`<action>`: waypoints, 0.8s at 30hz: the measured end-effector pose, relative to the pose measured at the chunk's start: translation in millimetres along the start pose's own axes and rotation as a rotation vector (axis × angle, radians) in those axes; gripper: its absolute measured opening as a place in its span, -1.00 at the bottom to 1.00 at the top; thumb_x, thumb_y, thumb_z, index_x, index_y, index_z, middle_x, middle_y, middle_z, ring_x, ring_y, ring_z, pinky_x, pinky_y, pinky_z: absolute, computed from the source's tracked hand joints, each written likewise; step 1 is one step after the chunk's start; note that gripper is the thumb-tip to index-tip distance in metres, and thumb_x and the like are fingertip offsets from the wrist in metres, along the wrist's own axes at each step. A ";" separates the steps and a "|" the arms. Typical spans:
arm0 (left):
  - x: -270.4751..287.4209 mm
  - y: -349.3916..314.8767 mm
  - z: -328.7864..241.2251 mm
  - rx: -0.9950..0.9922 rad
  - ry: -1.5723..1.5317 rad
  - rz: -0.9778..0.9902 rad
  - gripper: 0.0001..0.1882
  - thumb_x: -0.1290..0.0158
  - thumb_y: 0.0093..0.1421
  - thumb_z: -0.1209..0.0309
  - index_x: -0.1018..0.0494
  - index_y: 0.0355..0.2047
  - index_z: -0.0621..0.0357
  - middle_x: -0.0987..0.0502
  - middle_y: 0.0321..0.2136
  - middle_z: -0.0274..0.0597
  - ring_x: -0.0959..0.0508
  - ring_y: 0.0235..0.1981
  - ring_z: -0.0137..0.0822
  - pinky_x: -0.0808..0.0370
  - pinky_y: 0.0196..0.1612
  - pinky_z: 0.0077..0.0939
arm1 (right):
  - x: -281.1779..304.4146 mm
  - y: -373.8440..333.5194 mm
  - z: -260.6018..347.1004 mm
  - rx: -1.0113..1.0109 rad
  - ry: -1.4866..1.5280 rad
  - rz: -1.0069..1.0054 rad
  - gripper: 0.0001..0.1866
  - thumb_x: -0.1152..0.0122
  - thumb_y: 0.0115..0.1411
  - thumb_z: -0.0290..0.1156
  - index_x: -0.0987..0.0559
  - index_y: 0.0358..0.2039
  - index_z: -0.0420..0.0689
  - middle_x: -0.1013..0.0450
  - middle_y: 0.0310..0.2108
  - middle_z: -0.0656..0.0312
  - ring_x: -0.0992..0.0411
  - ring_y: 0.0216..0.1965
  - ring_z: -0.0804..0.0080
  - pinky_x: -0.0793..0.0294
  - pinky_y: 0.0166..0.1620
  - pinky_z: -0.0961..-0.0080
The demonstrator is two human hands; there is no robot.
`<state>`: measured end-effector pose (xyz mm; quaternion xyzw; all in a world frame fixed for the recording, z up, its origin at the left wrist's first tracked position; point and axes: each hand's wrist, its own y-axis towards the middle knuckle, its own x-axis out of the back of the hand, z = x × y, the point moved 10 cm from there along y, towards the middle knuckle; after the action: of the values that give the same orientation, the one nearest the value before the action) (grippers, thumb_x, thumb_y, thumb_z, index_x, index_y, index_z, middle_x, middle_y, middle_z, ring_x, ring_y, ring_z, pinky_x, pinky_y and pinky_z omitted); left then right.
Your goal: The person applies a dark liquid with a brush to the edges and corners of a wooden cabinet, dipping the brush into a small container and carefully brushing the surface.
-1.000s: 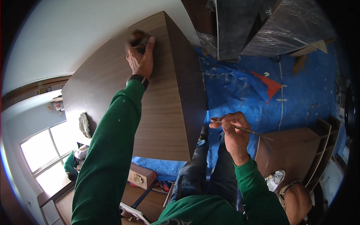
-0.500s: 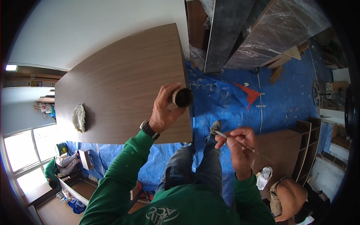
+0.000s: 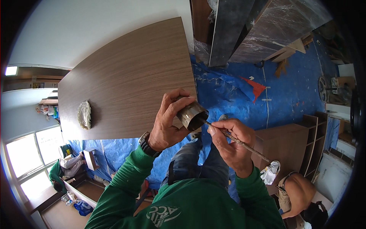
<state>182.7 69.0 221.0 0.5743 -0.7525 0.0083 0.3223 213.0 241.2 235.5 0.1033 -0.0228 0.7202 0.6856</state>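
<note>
One brown can (image 3: 187, 115), tilted, gripped in the left hand (image 3: 166, 123)
The right hand (image 3: 233, 143) pinches a thin stick (image 3: 260, 154), its end at the can's mouth; the dark interior hides any contents. Farther left, a pale crumpled bundle (image 3: 84, 115) rests on a brown panel (image 3: 129, 80).

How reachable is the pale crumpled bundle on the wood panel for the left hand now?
Probably not as is: the left hand grips the can, though only bare panel seems between hand and bundle.

The can (image 3: 189, 115) is mottled brown-grey, dark inside; the thin stick (image 3: 253, 150) is brown. The panel (image 3: 126, 87) shows brown wood grain; the tarpaulin (image 3: 236, 101) is blue.
</note>
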 end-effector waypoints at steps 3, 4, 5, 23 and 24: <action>-2.7 -0.7 -3.1 -0.011 0.003 0.004 -0.17 -0.50 -0.12 0.51 -0.41 0.20 0.04 -0.36 0.11 0.00 -0.50 0.10 -0.03 -0.62 0.03 -0.19 | -2.8 -0.8 -3.8 -0.016 -0.043 0.008 -0.87 -0.41 0.16 -0.62 -0.61 -0.29 -0.28 -0.62 -0.44 0.11 -0.62 -0.46 0.47 -0.59 -0.42 0.59; -4.2 -1.3 -4.3 -0.011 -0.005 0.007 -0.17 -0.50 -0.12 0.51 -0.41 0.20 0.04 -0.36 0.11 0.00 -0.50 0.10 -0.03 -0.63 0.03 -0.19 | -2.8 -1.7 -5.0 -0.011 -0.060 0.006 -0.87 -0.41 0.17 -0.61 -0.61 -0.29 -0.27 -0.62 -0.44 0.11 -0.62 -0.47 0.46 -0.59 -0.43 0.59; -6.0 -1.7 -5.1 -0.011 -0.012 0.010 -0.17 -0.50 -0.12 0.51 -0.41 0.20 0.05 -0.36 0.11 0.00 -0.50 0.10 -0.03 -0.63 0.03 -0.19 | -2.2 -2.3 -5.9 -0.006 -0.077 0.003 -0.87 -0.41 0.17 -0.61 -0.61 -0.29 -0.27 -0.62 -0.44 0.11 -0.62 -0.47 0.46 -0.59 -0.43 0.58; -23.1 -6.4 8.0 0.023 0.030 0.033 -0.18 -0.49 -0.14 0.56 -0.40 0.17 0.03 -0.38 0.12 -0.02 -0.50 0.11 -0.01 -0.62 0.02 -0.16 | 16.8 -12.7 -2.4 -0.037 -0.156 -0.003 -0.87 -0.40 0.16 -0.59 -0.59 -0.31 -0.24 -0.59 -0.44 0.13 -0.60 -0.46 0.44 -0.59 -0.35 0.55; -23.6 -6.8 11.5 0.035 0.030 0.030 -0.18 -0.49 -0.14 0.56 -0.40 0.17 0.03 -0.38 0.12 -0.02 -0.50 0.11 -0.01 -0.62 0.03 -0.17 | 18.7 -13.5 -3.7 -0.044 -0.139 -0.002 -0.88 -0.39 0.16 -0.59 -0.59 -0.31 -0.24 -0.60 -0.44 0.13 -0.60 -0.45 0.45 -0.59 -0.35 0.55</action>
<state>186.3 82.6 197.8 0.5684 -0.7557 0.0349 0.3234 225.3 261.0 233.7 0.1381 -0.0860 0.7099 0.6852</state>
